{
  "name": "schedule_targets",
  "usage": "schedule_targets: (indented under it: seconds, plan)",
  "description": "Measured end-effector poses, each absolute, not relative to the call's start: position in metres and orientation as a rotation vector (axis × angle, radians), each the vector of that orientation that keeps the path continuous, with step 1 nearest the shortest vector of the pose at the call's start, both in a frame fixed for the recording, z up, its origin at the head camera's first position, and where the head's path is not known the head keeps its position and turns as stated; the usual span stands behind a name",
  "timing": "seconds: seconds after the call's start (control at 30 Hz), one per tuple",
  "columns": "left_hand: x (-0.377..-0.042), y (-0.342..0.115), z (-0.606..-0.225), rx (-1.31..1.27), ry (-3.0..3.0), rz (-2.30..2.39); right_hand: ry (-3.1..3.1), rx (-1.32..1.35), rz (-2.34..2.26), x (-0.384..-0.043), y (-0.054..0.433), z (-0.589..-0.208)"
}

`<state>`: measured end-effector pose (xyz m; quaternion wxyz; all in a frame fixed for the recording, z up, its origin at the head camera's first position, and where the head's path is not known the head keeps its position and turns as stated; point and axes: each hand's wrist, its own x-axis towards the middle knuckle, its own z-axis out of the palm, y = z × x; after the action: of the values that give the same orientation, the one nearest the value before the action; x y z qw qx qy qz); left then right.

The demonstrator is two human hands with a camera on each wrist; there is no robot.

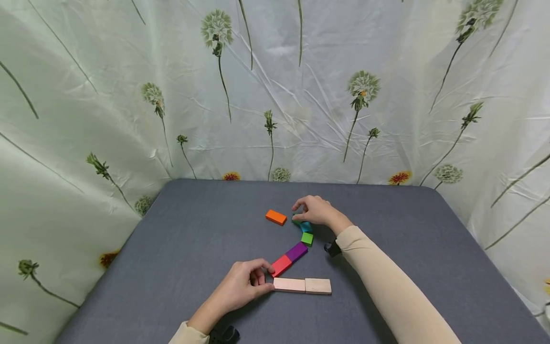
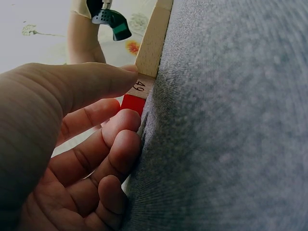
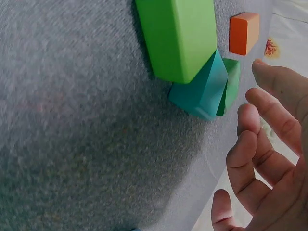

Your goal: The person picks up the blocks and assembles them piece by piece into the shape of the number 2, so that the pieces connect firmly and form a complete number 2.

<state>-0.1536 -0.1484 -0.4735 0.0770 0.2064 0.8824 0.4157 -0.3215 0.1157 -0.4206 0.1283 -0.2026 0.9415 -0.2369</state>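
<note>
Two plain wooden blocks (image 1: 318, 286) lie end to end on the grey table. My left hand (image 1: 240, 284) touches the left end of this pair with its thumb; its index fingertip is at the near end of a red block (image 1: 282, 265). The number 49 shows on the wooden end in the left wrist view. From the red block a slanting, curving row runs on through purple (image 1: 297, 252), light green (image 1: 307, 239), teal (image 1: 306, 227) and darker green (image 1: 296, 219) blocks. Beside that last block hovers my right hand (image 1: 320, 210), fingers loosely bent, holding nothing.
An orange block (image 1: 276, 217) lies apart, left of the right hand. The grey cloth-covered table (image 1: 206, 229) reaches back to a white curtain (image 1: 301, 95) printed with flowers. Dark wrist-worn devices, such as one under the right wrist (image 1: 332, 248), sit close to the tabletop.
</note>
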Motion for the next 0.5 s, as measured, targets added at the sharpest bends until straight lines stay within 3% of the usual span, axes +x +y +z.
schedule_targets:
  seconds: [0.5]
  plan:
    - [-0.153, -0.148, -0.474, 0.636, 2.620, 1.277, 2.778, -0.587, -0.662, -0.315, 0.095, -0.422]
